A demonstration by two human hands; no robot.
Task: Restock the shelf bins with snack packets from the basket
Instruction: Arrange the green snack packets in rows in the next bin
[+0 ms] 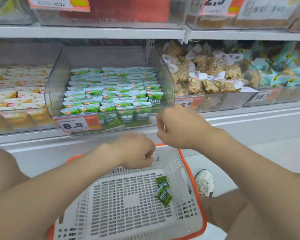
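Basket (121, 201), white slotted plastic with orange rim: nearest item, low between the two forearms. Holds two green packets (163, 196), touching one another, close to the right wall. Judged close to emptied.

Left bin (16, 94): white-and-orange packets laid flat in layers. Looks well filled; not matched to the basket stock.

Centre bin (55, 80), clear plastic, directly above the basket: green-and-white packets in tidy rows from back to front lip, with a few dark green faces standing behind the front panel. Appears almost full. Judged the destination, since those faces match the basket pair.

Price tag (74, 125): reads 8.8, fixed to the front of the centre bin.

Left hand (135, 151): over the far rim of the basket, knuckles up, fingers curled under.

Right hand (177, 129): higher, just in front of the centre bin's lip, fingers curled inward. Blurred in both cases; cannot tell whether either grips a packet.

Nut-cluster bin (206, 75): heaped clear bags with white labels.

Blue-packet bin (280, 73): pale blue wrappers, piled.

Remaining, by estimate: the basket pair to go into the centre bin.
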